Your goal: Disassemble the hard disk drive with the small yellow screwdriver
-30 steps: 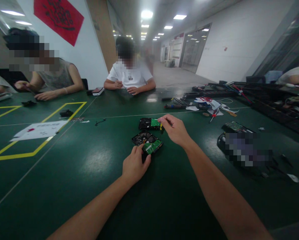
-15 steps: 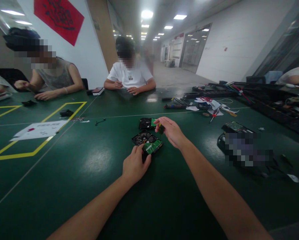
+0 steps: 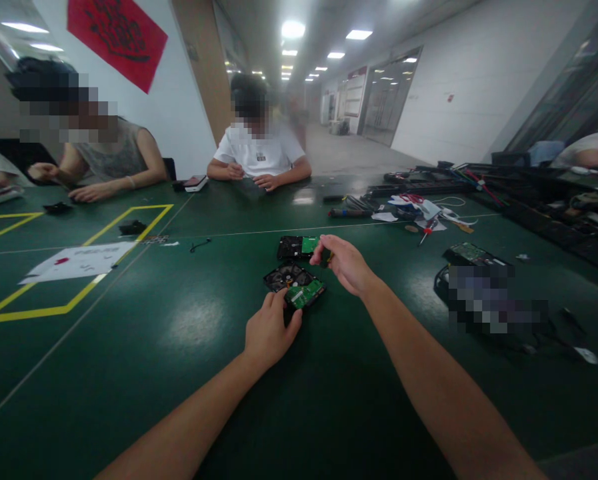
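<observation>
A hard drive (image 3: 306,291) lies underside up on the green table, its black casing and green circuit board showing. My left hand (image 3: 270,327) grips its near left edge, thumb and fingers closed around the side. Just beyond it lies a second hard drive (image 3: 289,247), also black with a green board, partly covered by my right hand. My right hand (image 3: 343,260) hovers above and right of the drives, fingers pinched on a small dark tool with a yellow part (image 3: 327,259). Most of that tool is hidden by the fingers.
Right of my arm lie a dark device with a circuit board (image 3: 471,253) and a blurred-out bundle. Farther back are cables, a red screwdriver (image 3: 425,233) and dark frames (image 3: 543,213). A paper sheet (image 3: 79,260) lies left. Co-workers (image 3: 259,153) sit across the table.
My right hand has shifted slightly right and turned, its fingers drawing closer together around the small tool. My left hand and both hard drives stay put.
</observation>
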A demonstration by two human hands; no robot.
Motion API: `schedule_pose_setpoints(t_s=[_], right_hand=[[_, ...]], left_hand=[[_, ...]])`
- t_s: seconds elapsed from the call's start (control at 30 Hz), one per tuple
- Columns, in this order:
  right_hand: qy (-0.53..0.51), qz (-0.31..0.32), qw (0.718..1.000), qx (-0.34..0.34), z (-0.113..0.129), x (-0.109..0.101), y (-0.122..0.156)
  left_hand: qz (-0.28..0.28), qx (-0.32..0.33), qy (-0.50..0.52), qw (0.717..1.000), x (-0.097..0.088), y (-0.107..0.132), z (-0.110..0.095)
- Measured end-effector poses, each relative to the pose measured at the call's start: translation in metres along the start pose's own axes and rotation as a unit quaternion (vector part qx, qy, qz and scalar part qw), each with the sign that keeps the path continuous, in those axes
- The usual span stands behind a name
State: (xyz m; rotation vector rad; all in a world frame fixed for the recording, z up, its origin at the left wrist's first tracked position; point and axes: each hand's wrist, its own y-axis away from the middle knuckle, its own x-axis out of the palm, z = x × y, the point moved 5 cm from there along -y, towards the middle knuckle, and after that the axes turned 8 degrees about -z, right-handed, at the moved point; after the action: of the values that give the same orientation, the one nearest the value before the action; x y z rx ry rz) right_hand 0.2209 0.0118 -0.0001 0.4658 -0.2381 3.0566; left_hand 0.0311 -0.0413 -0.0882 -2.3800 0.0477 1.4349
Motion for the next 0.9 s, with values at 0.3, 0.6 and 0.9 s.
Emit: schedule_pose_setpoints(t_s=[0.3, 0.6, 0.9], right_hand=[[-0.059, -0.013, 0.998, 0.017, -0.0007, -0.0035, -0.0025], [0.012, -0.039, 0.999, -0.010, 0.0039, -0.0063, -0.0018], [-0.041, -0.020, 0.999, 0.002, -0.0013, -0.0025, -0.0031]], left_hand=[[-0.001, -0.001, 0.001, 1.000, 0.0003, 0.0008, 0.0000], [0.010, -0.008, -0.005, 1.000, -0.0016, 0.0001, -0.0015], [0.011, -0.010, 0.003, 1.000, -0.0017, 0.0000, -0.0016]])
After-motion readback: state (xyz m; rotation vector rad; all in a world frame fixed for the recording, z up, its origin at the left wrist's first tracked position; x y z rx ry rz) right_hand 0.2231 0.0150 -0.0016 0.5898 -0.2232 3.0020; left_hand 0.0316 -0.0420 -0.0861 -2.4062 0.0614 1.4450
